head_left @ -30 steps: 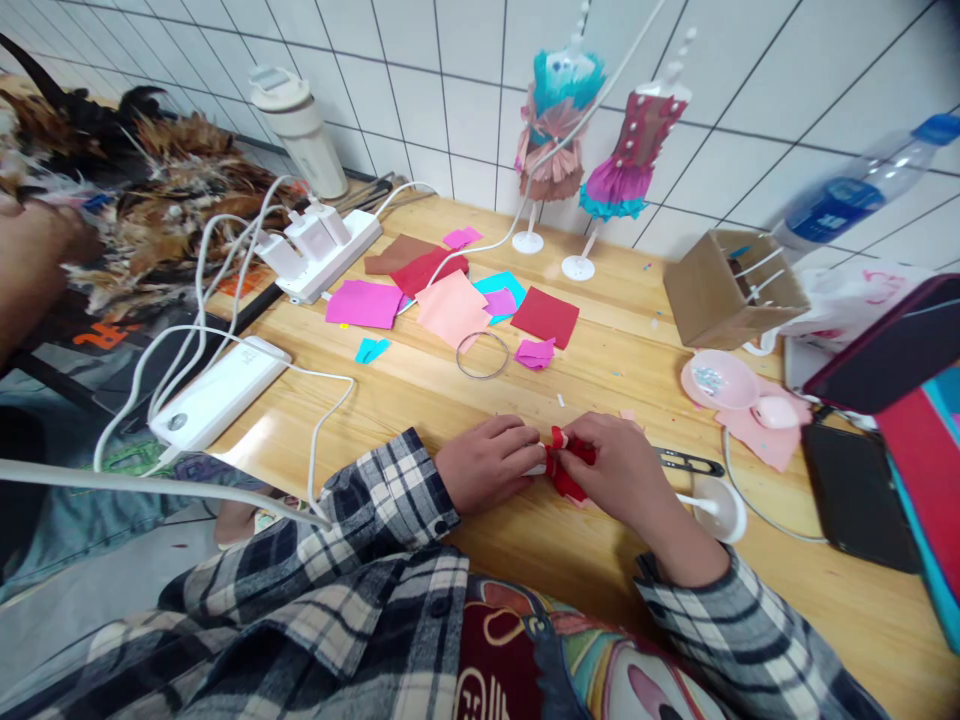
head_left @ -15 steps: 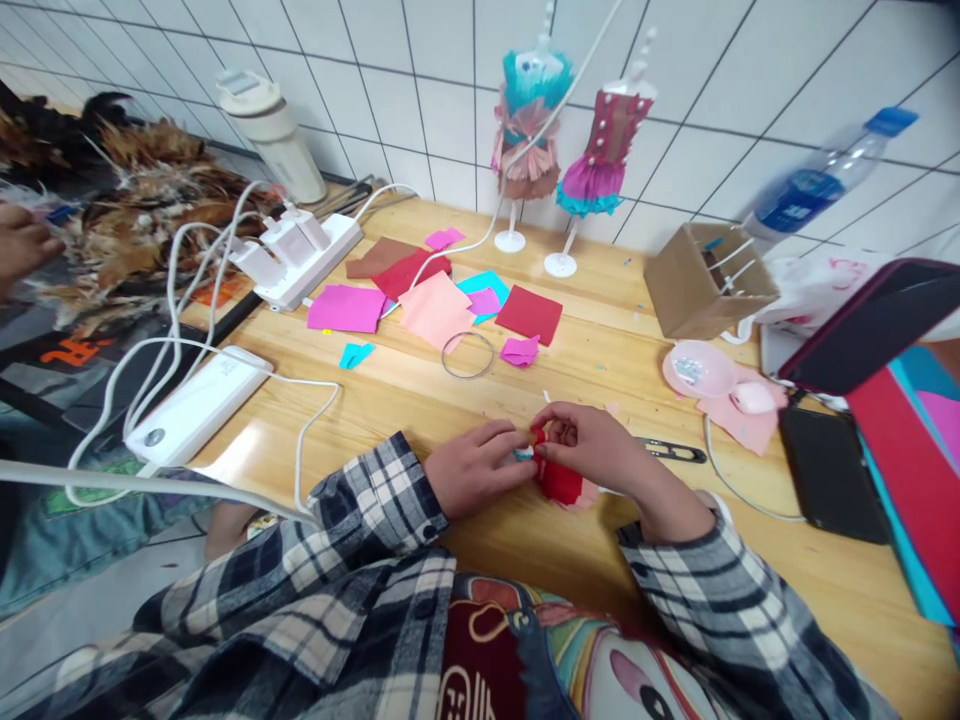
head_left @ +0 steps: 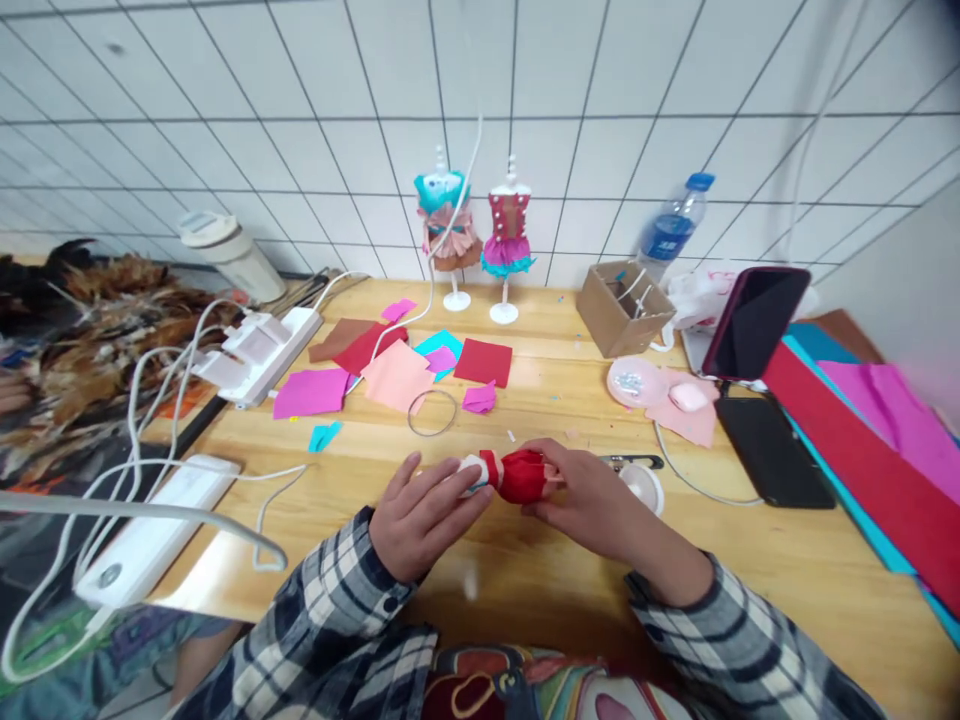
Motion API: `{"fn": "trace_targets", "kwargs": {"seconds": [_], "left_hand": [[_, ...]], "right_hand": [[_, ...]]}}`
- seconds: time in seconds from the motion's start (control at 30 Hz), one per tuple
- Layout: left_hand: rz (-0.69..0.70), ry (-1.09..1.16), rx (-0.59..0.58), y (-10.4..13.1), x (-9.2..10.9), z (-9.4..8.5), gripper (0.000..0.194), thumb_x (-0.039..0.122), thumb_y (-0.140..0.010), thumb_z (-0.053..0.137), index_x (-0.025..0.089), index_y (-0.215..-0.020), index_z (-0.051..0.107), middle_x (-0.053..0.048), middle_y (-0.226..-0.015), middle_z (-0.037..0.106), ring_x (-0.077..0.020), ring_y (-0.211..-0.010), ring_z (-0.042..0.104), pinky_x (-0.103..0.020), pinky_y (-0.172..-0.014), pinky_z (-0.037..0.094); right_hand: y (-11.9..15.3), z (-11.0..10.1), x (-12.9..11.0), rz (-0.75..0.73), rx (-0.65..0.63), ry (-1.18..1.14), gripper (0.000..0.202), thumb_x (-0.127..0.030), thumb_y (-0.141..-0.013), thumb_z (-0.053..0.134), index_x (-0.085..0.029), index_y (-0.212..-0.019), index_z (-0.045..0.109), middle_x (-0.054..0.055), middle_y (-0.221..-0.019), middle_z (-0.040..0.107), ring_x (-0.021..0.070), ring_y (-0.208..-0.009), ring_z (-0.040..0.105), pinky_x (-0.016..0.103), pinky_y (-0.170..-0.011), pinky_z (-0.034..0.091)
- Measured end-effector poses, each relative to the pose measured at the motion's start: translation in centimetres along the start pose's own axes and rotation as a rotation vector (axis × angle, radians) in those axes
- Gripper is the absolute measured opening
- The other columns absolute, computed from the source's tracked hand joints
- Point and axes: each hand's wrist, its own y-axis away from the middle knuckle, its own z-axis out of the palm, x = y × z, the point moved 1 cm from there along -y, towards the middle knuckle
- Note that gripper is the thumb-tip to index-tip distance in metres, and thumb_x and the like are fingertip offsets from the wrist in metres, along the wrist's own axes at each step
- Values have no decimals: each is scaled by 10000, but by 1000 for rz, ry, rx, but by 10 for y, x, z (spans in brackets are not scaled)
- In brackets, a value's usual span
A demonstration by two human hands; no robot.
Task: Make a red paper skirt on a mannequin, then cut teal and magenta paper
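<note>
A small dress-form mannequin (head_left: 523, 476) lies on its side between my hands, just above the wooden table. It wears a gathered red skirt with a red band at the waist and some pink at the hem. My left hand (head_left: 429, 512) has its fingers closed around the white upper body. At the hem, my right hand (head_left: 592, 495) grips the skirt end between thumb and fingers. The round white base (head_left: 643, 488) sticks out to the right beyond that hand. My left palm partly covers the top of the form.
Two dressed mannequins (head_left: 507, 240) stand by the tiled wall. Crepe paper pieces (head_left: 395, 376), a metal ring (head_left: 432, 412), a pearl dish (head_left: 636, 382), a cardboard box (head_left: 622, 315), a bottle (head_left: 675, 225) and phones (head_left: 776, 450) surround the work. Cables and a power strip (head_left: 274, 355) lie left.
My right hand has moved from the red waist area to the skirt's hem end. The mannequin now shows lengthwise, its skirt and base more exposed. My view has shifted.
</note>
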Motion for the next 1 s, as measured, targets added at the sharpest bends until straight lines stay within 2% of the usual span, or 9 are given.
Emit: {"fn": "trace_targets", "kwargs": {"seconds": [0.1,0.2,0.3,0.4,0.57,0.7,0.8,0.9,1.0], "left_hand": [[-421,220,216,-7,2,0,698,314,-697,809,343,-1324,503,-85,-1353,522,-304,-1289,445,-530,-1120,308],[-855,735,111,-22,6,6,697,510,-744,728,221,-1329,479,-152,-1313,557,-307,-1214,538,-469,-1002,445],[-1010,1051,-3,-41,6,7,538,534,-777,687,180,-1174,605,-130,-1177,670,-288,-1148,597,-425,-1005,448],[-1116,1171,65,-55,4,5,453,462,-762,730,174,-1099,643,-97,-1071,717,-248,-994,663,-380,-919,503],[-1187,1090,105,-61,6,0,579,361,-620,854,170,-1113,620,-74,-1024,722,-225,-916,676,-332,-831,526],[-1206,931,133,-69,4,-9,595,379,-655,830,179,-1162,593,-48,-1016,706,-195,-887,658,-307,-822,512],[-1121,827,111,-75,-3,-18,622,408,-687,806,189,-1217,563,-53,-1052,685,-204,-918,641,-329,-871,491],[-973,948,85,-76,-7,-24,573,470,-717,769,179,-1176,588,-91,-1120,661,-255,-1060,605,-377,-972,449],[-918,1105,151,-75,-9,-27,540,477,-738,748,194,-1172,597,-106,-1161,642,-266,-1107,579,-399,-989,445]], "right_hand": [[-3,2,1,41,122,-278,580,-250,-732,736,-255,-1242,459,47,-1095,694,226,-969,665,381,-862,485],[-5,7,0,80,136,-621,587,-293,-740,739,-238,-1235,427,52,-1084,677,202,-940,673,361,-847,517],[-5,13,-6,69,78,-824,628,-293,-725,759,-229,-1242,409,48,-1070,664,193,-932,676,353,-854,529],[-4,18,-13,66,73,-845,648,-300,-723,770,-236,-1253,403,56,-1095,653,201,-931,683,360,-850,541],[-1,21,-17,15,140,-721,705,-349,-753,760,-271,-1330,362,63,-1083,671,210,-883,688,359,-780,559],[2,16,-18,-41,186,-512,763,-391,-789,723,-282,-1412,297,99,-1204,639,235,-945,679,374,-797,537],[3,9,-20,-36,243,-271,567,-368,-856,637,-248,-1352,389,108,-1172,660,269,-984,660,401,-822,491],[3,6,-23,-86,128,-422,345,-369,-928,536,-225,-1229,450,61,-962,710,215,-858,666,338,-764,475],[6,7,-25,-162,-91,-769,408,-525,-928,507,-202,-1175,469,25,-788,684,141,-663,610,235,-583,418]]}}
